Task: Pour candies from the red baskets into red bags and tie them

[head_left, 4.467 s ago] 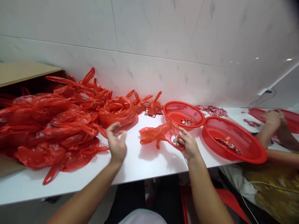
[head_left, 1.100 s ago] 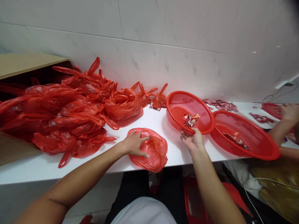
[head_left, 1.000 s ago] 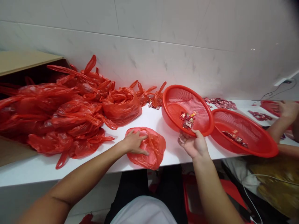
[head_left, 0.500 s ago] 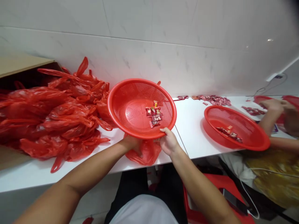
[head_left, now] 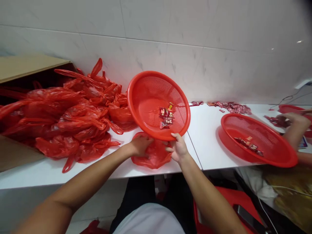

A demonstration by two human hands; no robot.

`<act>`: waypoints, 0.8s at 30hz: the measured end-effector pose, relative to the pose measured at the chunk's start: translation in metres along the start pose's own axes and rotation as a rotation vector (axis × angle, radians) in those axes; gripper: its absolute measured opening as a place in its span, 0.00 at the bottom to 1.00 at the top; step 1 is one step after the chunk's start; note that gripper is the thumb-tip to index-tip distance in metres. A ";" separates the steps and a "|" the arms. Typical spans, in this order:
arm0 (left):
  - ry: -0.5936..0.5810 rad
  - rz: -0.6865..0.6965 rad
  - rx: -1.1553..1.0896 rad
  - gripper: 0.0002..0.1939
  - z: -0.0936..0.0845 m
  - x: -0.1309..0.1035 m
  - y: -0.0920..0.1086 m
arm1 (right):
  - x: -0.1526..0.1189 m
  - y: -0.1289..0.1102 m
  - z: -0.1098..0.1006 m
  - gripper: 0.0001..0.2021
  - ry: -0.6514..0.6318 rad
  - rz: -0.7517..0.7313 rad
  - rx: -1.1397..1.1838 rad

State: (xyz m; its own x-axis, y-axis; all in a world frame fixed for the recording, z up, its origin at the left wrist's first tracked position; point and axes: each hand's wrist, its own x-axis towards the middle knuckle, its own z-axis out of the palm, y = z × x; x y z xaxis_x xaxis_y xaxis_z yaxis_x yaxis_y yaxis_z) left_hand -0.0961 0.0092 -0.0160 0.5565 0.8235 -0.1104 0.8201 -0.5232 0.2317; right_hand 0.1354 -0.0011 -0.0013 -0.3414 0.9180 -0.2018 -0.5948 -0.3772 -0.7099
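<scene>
A red plastic colander (head_left: 143, 104) is tilted up in front of me, its far side raised. Several small wrapped candies (head_left: 168, 120) lie inside it toward the right. My right hand (head_left: 179, 149) grips its near rim, thumb on top and fingers underneath. Below that rim a red plastic bag (head_left: 156, 159) rests on the table near the front edge. At the bag's left side, my left hand (head_left: 141, 145) holds the thin plastic; its fingertips are partly hidden in the folds.
Red plastic bags (head_left: 80, 113) are heaped at the left, spilling from a cardboard box (head_left: 34, 65). To the right stands another red colander (head_left: 226, 143) holding a few candies. Candy packets (head_left: 231, 107) lie along the wall. A co-worker's hand (head_left: 297, 122) is at the far right.
The colander has tipped more steeply, with its far side lifted. My left hand has come out from beneath the rim and shows more fully on the bag. The view has shifted left.
</scene>
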 end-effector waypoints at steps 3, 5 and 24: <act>0.006 0.131 -0.037 0.39 -0.010 -0.022 -0.009 | 0.001 -0.009 -0.027 0.16 0.132 -0.107 -0.139; 0.038 0.187 -0.065 0.33 -0.016 -0.035 -0.013 | -0.001 -0.017 -0.045 0.18 0.177 -0.146 -0.199; 0.126 0.170 -0.581 0.14 0.032 0.030 -0.054 | -0.004 -0.007 -0.123 0.13 0.441 -0.458 -0.725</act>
State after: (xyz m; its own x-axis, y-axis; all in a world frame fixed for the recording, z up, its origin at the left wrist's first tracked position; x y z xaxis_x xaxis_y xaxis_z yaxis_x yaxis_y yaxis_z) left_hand -0.1191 0.0549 -0.0625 0.6239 0.7773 0.0811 0.4949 -0.4733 0.7287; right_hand 0.2298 0.0131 -0.0788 0.2041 0.9766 0.0682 0.0423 0.0608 -0.9973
